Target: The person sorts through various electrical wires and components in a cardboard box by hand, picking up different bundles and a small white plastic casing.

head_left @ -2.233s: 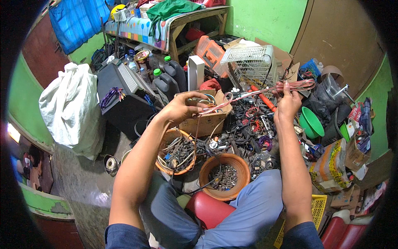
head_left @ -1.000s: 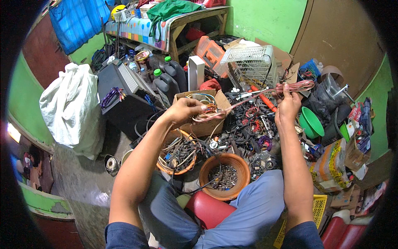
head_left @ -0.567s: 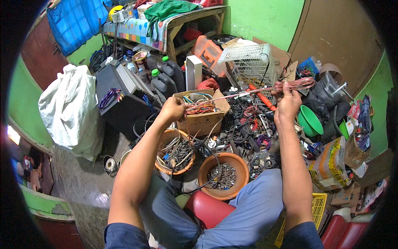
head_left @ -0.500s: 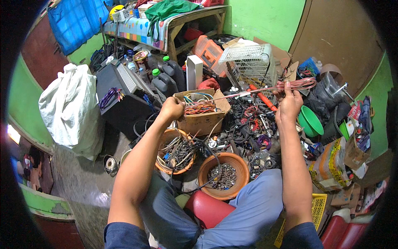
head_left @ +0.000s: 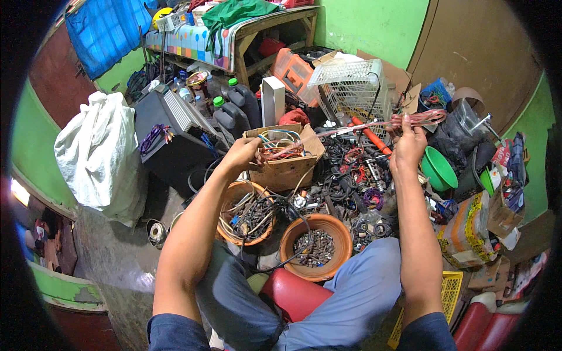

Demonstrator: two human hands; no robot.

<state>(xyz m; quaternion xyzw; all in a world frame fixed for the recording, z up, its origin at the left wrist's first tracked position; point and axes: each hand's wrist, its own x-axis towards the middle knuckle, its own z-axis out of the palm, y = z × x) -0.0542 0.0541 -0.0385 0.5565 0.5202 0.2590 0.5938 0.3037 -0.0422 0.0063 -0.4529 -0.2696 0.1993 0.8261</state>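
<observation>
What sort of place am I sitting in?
Likely a cluttered repair or salvage room: there's a cardboard box of coloured wires, a brown bowl of small parts, and a heap of cables.

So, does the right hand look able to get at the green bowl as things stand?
Probably yes: the green bowl sits close beside the right hand, seemingly unobstructed, though that hand is gripping the wires.

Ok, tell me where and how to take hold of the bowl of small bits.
Probably by opposite sides of the rim, coming from above: the bowl sits upright, its wide rim mostly exposed, and the bits lie low inside.
</observation>
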